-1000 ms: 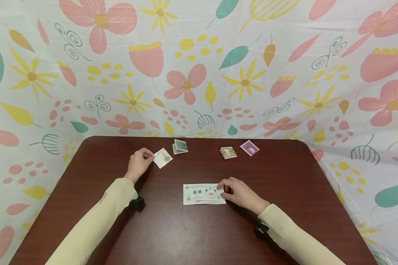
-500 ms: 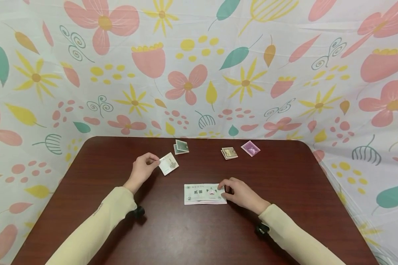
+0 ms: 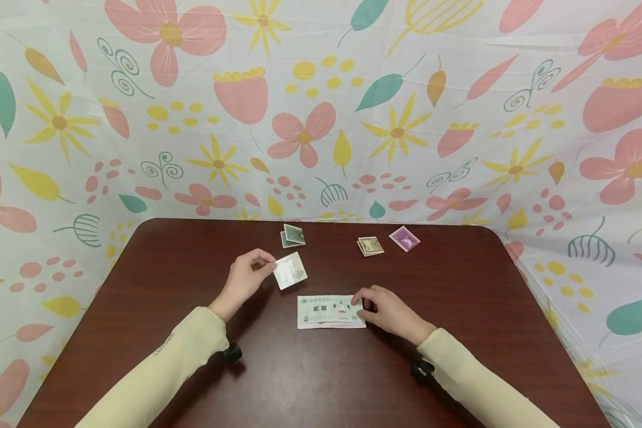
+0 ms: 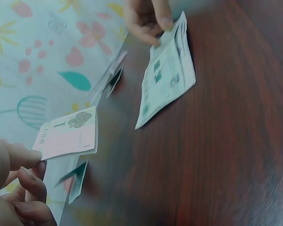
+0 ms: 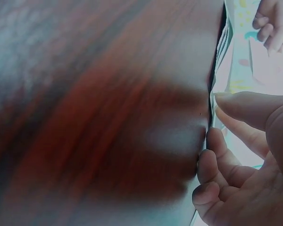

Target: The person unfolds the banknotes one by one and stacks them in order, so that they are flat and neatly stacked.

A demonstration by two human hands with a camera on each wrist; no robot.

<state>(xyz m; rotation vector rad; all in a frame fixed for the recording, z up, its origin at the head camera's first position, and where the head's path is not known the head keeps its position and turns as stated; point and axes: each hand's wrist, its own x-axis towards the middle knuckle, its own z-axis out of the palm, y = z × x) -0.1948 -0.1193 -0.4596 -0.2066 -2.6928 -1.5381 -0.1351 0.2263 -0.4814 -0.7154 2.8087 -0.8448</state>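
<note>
Between the thumb and fingers of my left hand (image 3: pixel 246 279) is a folded pale banknote (image 3: pixel 290 271), pinched by its left corner and lifted above the table. The left wrist view shows that note (image 4: pixel 68 134) with a figure 1 printed on it. My right hand (image 3: pixel 390 312) holds the right end of a small stack of pale green banknotes (image 3: pixel 323 312), the top one marked 2. In the right wrist view the stack is seen edge-on, and the thumb and fingers (image 5: pixel 240 106) are at its edge.
Toward the back of the dark wood table (image 3: pixel 278 380) lie a folded green note (image 3: pixel 293 236), a folded brownish note (image 3: pixel 371 245) and a purple note (image 3: pixel 405 239). A flower-patterned cloth (image 3: pixel 321 119) hangs behind the table.
My left hand has moved right and slightly nearer with the folded banknote, from beside the green note toward the stack. The right hand and the stack have stayed in place.
</note>
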